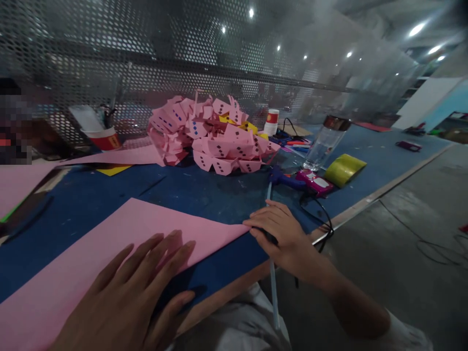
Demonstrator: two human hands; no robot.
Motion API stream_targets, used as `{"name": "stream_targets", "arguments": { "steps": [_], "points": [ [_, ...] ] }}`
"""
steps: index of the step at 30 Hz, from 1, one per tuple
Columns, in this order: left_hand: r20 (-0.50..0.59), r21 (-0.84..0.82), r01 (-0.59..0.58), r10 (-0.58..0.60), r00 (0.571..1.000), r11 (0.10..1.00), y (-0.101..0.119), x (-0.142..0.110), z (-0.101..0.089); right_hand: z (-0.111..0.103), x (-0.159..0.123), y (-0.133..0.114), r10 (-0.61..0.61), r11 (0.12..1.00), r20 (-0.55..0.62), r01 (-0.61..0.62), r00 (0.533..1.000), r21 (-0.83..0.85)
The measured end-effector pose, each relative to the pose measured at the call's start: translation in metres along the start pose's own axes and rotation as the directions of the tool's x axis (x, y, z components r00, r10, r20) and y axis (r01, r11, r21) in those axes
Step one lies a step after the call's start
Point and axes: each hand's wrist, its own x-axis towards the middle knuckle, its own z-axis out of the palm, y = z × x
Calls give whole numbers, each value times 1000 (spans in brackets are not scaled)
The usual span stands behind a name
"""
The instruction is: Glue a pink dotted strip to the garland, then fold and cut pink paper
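Note:
A large pink paper sheet (127, 224) lies on the blue table, its right end narrowing to a point. My left hand (124, 292) rests on the sheet near the front edge, fingers stretched out and spread. The sheet's right corner is pinched between the thumb and fingers of my right hand (281, 236). A clear glue stick (273, 292) passes beneath that hand and sticks out past the table edge. It leads up to a blue glue gun (287, 179) lying just beyond.
Behind the sheet sits a heap of folded pink paper pieces (223, 141) with dark marks. Paper cups (271, 122), a glass bottle (325, 141), a magenta device (314, 183) and yellow tape (345, 170) stand to the right. A black cable (327, 222) hangs over the edge. A perforated metal screen (153, 63) borders the back.

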Motion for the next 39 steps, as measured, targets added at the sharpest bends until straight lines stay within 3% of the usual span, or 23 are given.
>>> {"name": "stream_targets", "arguments": {
  "steps": [11, 23, 39],
  "points": [
    [4, -9, 8, -8, 1000, 1000, 0, 3, 0, 1, -2, 2, 23, 1000, -8, -23, 1000, -17],
    [38, -22, 34, -33, 999, 999, 15, 14, -26, 7, -5, 14, -77, 996, -36, 75, 996, -47],
    [54, -33, 50, -48, 997, 998, 18, 15, -24, 7, -5, 14, -73, 996, -44, 71, 996, -49]
  ]
}}
